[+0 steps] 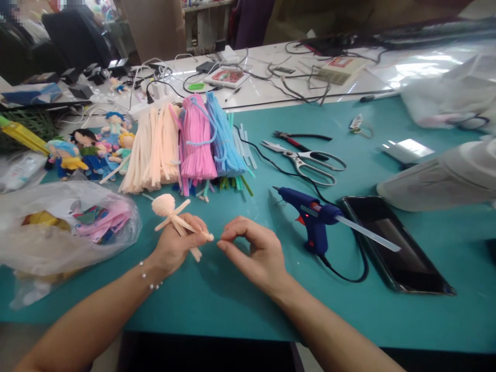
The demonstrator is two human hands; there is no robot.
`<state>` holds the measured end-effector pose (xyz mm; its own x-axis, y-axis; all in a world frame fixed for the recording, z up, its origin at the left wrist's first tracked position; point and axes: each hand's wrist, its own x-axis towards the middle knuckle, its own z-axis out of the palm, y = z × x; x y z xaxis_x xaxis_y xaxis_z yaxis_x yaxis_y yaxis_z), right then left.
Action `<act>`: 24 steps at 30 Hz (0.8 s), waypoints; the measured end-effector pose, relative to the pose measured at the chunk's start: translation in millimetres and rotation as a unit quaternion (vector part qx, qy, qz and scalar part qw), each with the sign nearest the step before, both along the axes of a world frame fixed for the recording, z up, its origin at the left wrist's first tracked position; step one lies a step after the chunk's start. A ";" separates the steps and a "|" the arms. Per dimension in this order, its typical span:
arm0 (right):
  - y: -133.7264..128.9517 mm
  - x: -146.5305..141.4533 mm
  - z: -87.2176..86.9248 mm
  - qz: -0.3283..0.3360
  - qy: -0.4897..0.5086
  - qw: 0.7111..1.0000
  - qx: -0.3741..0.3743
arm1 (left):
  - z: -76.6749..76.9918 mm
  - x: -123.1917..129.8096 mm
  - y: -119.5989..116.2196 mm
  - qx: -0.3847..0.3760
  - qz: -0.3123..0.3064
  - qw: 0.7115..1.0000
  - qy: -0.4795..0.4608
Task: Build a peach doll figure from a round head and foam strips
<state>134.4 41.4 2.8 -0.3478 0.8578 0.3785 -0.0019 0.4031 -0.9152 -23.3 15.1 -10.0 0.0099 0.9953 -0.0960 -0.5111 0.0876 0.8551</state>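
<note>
Between the thumb and fingers of my left hand (178,245) is a peach pipe-cleaner doll (164,205), held by one leg. It has a round wound head, two thin arms spread out and two legs; the other leg hangs below my fingers. A little to the right, my right hand (256,253) is curled with thumb and fingertips nearly together, apart from the doll's foot. Whether anything tiny sits in that pinch I cannot make out. A blue hot glue gun (310,212) with a clear glue stick in its back stands right of my right hand.
Pipe-cleaner bundles in peach (153,150), pink (197,139) and blue (227,139) lie behind my hands. Scissors (306,160) and red-handled pliers (302,142) lie right of them. A phone (395,243), white cup (442,175), plastic bag (127,206) and finished dolls (85,150) surround the workspace.
</note>
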 end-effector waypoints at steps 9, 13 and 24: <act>-1.5 0.4 -5.2 -0.074 -0.130 0.963 0.226 | -14.1 -1.9 -2.9 0.033 0.035 0.995 0.089; -0.1 0.0 -6.3 -0.085 -0.145 0.948 0.269 | -16.4 -3.0 -3.9 0.029 0.027 0.993 0.113; 1.2 1.0 -6.1 -0.065 -0.170 0.939 0.292 | -15.4 -3.8 -3.2 0.014 0.005 0.990 0.143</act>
<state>135.4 42.6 -3.3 -0.4396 0.5818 0.6843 0.3341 0.8131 -0.4766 -27.1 12.0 -25.4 -0.0235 0.9975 -0.0666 -0.2483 0.0587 0.9669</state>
